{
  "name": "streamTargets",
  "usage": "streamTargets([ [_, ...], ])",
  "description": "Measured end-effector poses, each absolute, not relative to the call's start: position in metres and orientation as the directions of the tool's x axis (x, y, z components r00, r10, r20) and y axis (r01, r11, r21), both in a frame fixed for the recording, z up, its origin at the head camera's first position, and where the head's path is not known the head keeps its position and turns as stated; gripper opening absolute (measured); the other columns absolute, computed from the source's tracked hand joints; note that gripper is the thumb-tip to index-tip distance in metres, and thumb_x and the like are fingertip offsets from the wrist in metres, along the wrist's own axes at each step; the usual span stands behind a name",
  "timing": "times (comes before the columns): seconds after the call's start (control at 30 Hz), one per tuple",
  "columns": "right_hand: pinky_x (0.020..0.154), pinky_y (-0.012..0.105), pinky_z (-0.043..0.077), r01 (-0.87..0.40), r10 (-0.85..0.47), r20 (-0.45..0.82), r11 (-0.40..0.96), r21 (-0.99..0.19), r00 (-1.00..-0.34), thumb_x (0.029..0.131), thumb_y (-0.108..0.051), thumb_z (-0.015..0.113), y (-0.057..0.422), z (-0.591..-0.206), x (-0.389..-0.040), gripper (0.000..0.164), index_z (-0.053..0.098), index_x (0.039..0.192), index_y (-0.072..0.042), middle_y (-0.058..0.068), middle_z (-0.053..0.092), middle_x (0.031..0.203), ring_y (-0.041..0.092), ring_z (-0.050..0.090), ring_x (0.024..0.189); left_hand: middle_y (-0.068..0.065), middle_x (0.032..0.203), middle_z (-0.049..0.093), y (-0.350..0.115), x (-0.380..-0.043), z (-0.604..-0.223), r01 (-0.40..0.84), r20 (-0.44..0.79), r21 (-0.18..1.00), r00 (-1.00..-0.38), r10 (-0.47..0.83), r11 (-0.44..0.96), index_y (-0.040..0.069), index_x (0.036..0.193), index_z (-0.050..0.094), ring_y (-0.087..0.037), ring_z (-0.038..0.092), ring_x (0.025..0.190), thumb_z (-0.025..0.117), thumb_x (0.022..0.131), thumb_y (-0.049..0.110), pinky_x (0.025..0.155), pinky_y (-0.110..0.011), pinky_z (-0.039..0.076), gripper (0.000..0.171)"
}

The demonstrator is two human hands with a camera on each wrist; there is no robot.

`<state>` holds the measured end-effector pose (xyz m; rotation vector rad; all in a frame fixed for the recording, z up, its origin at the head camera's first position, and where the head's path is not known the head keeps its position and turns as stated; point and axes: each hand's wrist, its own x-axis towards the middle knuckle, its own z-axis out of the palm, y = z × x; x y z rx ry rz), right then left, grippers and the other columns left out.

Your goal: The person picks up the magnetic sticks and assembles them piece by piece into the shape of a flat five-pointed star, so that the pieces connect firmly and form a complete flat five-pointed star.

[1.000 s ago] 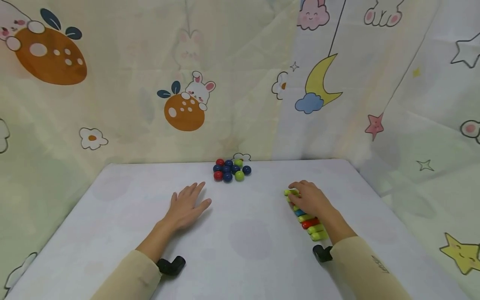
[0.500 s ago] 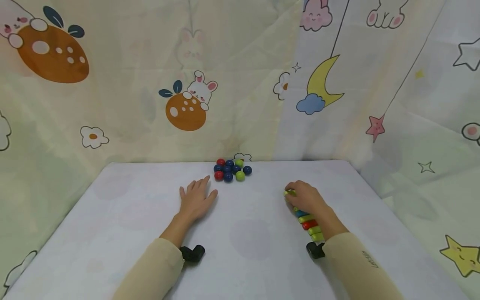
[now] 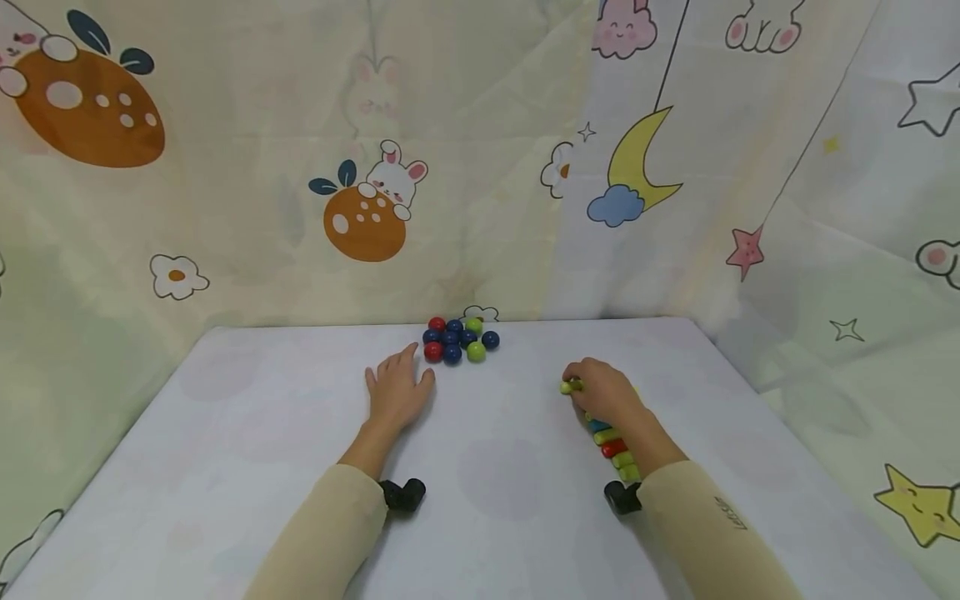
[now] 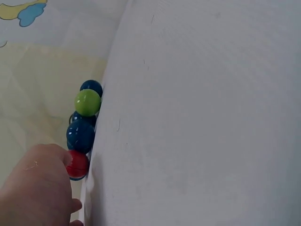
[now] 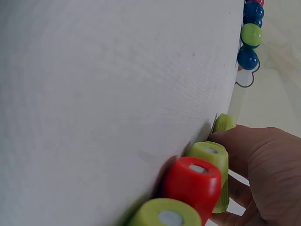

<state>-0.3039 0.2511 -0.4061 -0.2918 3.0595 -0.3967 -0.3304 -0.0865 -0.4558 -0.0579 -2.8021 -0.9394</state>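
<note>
While my right hand [image 3: 609, 392] pinches a green piece [image 3: 567, 388] at the far end of a row of coloured pieces [image 3: 613, 449] on the white table [image 3: 495, 508], I see remotely that my left hand [image 3: 397, 395] is open, fingers spread, just beside the red, blue and green balls [image 3: 452, 338] near the far edge; whether it touches them, I cannot tell.

White tabletop [image 3: 502, 525]: two groups of items.
Red, dark-blue and green balls [image 3: 452, 339] sit clustered near the far edge; a slanting row of yellow-green, red and blue barrel-shaped pieces [image 3: 613, 448] lies at right, partly hidden.
</note>
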Motion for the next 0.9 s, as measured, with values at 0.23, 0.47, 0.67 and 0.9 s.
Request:
streamTargets([
  [0.23, 0.093, 0.049, 0.055, -0.201, -0.199, 0.034, 0.939, -0.278, -0.979, 0.099, -0.015, 0.065, 0.252, -0.407, -0.302, 0.029, 0.064, 0.127, -0.006, 0.013, 0.067, 0.115, 0.027, 0.061, 0.097, -0.02, 0.156, 0.049, -0.077, -0.337, -0.455, 0.091, 0.209, 0.62, -0.976, -0.053, 0.78, 0.008, 0.156, 0.042, -0.045, 0.041, 0.145, 0.054, 0.101, 0.033, 0.122, -0.072, 0.01, 0.061],
  [0.47, 0.089, 0.048, 0.057, -0.199, -0.187, 0.07, 0.94, -0.276, -0.98, 0.103, -0.018, 0.063, 0.25, -0.408, -0.301, 0.032, 0.058, 0.132, -0.006, 0.013, 0.067, 0.115, 0.026, 0.06, 0.092, -0.019, 0.153, 0.053, -0.073, -0.34, -0.455, 0.086, 0.223, 0.622, -0.972, -0.072, 0.779, 0.008, 0.154, 0.044, -0.044, 0.045, 0.142, 0.055, 0.101, 0.032, 0.122, -0.072, 0.012, 0.059],
  [0.67, 0.086, 0.048, 0.058, -0.209, -0.187, 0.109, 0.943, -0.259, -0.976, 0.103, -0.017, 0.061, 0.249, -0.405, -0.297, 0.032, 0.055, 0.132, -0.004, 0.015, 0.068, 0.114, 0.025, 0.061, 0.087, -0.02, 0.15, 0.055, -0.071, -0.344, -0.457, 0.091, 0.236, 0.635, -0.968, -0.081, 0.767, 0.009, 0.153, 0.046, -0.044, 0.047, 0.14, 0.055, 0.101, 0.03, 0.122, -0.072, 0.012, 0.057],
  [0.9, 0.09, 0.05, 0.058, -0.243, -0.213, 0.144, 0.939, -0.242, -0.966, 0.102, -0.016, 0.064, 0.249, -0.402, -0.292, 0.032, 0.058, 0.131, -0.006, 0.015, 0.068, 0.117, 0.026, 0.063, 0.091, -0.02, 0.146, 0.058, -0.07, -0.346, -0.457, 0.103, 0.266, 0.63, -0.96, -0.089, 0.77, 0.011, 0.15, 0.052, -0.044, 0.049, 0.138, 0.058, 0.101, 0.027, 0.121, -0.072, 0.013, 0.052],
])
